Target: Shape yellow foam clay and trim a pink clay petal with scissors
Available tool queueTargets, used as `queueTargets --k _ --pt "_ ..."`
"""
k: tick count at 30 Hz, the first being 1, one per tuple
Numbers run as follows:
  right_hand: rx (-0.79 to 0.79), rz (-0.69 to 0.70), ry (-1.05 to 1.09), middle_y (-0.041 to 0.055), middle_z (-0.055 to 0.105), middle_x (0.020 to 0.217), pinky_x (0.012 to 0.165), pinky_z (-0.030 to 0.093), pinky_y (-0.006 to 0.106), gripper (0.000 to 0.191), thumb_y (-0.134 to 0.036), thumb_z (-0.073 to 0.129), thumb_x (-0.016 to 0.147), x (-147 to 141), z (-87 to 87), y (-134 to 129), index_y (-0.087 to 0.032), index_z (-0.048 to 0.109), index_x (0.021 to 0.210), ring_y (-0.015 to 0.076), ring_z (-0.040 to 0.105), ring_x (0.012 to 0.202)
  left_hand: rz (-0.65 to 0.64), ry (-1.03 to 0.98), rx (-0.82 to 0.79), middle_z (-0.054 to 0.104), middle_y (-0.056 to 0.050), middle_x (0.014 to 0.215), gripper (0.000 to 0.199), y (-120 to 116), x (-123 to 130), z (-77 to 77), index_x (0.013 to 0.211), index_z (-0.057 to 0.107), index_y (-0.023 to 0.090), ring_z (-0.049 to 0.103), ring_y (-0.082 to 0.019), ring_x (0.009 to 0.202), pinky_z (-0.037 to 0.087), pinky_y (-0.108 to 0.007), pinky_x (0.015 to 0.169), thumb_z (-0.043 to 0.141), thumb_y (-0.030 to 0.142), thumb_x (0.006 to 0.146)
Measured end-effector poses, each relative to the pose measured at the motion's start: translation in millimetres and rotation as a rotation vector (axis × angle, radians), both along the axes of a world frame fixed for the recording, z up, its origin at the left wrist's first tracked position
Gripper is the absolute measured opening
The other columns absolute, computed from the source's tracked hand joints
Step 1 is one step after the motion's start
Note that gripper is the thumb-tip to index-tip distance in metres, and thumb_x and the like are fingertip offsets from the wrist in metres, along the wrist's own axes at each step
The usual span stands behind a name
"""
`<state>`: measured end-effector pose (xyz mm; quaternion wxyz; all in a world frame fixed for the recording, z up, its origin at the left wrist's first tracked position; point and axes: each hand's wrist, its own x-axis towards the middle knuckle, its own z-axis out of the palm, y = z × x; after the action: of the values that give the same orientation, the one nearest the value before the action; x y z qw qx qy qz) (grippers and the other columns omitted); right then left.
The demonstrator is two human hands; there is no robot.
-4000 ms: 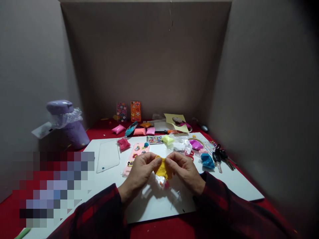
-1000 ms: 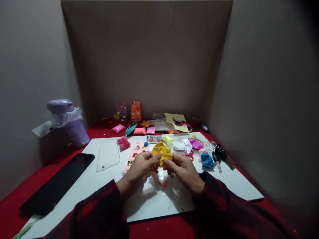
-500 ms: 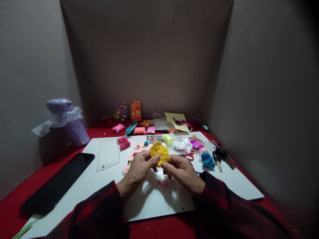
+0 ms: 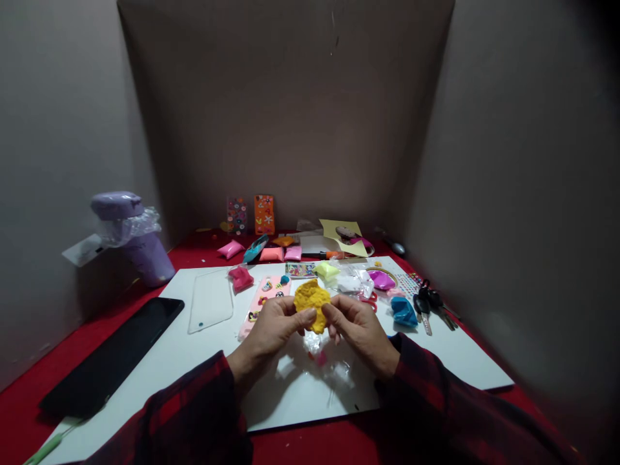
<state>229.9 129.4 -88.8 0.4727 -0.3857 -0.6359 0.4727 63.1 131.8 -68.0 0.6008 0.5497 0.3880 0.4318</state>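
"Clay, yellow and pressed into a rough flat piece. Where exactly is it?"

"Up between the two hands, raised over the white board. The left hand pinches its lower left part, thumb across the front and fingers curled behind."

"And the right hand?"

"Also in a pinch, thumb on the right edge. Its fingertips behind the clay are mostly hidden, so I can't tell how they press."

"What's beneath them?"

"Crumpled clear wrap with pink and orange bits showing, on the board just below the hands."

"Around the left one?"

"A pink phone case with small charms lies just behind it, partly covered. Farther left come a clear case and a big black device."

"Right side?"

"Red handles show just behind the right hand. Beyond it, to the right, sit a blue packet and a bunch of keys."

"Straight past the clay?"

"A lime-yellow packet, on the board."
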Motion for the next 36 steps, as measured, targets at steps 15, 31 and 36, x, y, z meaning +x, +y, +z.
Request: queueTargets --k 15,31,36 --pt "-0.018 0.012 0.024 -0.0016 0.050 0.054 0.046 0.033 0.021 0.040 -0.054 0.056 0.082 0.1 0.5 0.6 -0.016 0.054 0.071 0.0096 0.044 0.047 0.084 -0.076 -0.028 0.060 -0.003 0.068 0.031 3.4 -0.4 -5.3 0.072 0.063 0.012 0.054 -0.012 0.065 0.041 -0.023 0.063 0.071 0.042 0.068" --pt "-0.038 0.081 0.051 -0.0008 0.053 0.059 0.048 0.036 0.021 0.038 -0.052 0.061 0.079 0.6 -0.2 1.0 -0.015 0.057 0.073 0.0094 0.046 0.049 0.093 -0.124 -0.090 0.061 -0.006 0.071 0.038 1.0 -0.1 -3.5 0.076 0.065 0.009 0.055 -0.013 0.063 0.041 -0.022 0.059 0.073 0.045 0.065" --pt "0.011 -0.007 0.093 -0.0019 0.051 0.054 0.045 0.035 0.020 0.037 -0.048 0.060 0.082 0.8 1.3 2.2 -0.015 0.053 0.068 0.0081 0.044 0.046 0.054 -0.187 -0.095 0.062 -0.006 0.073 0.038 1.4 1.1 -2.0 0.085 0.067 0.011 0.053 -0.011 0.061 0.044 -0.026 0.065 0.069 0.046 0.069"
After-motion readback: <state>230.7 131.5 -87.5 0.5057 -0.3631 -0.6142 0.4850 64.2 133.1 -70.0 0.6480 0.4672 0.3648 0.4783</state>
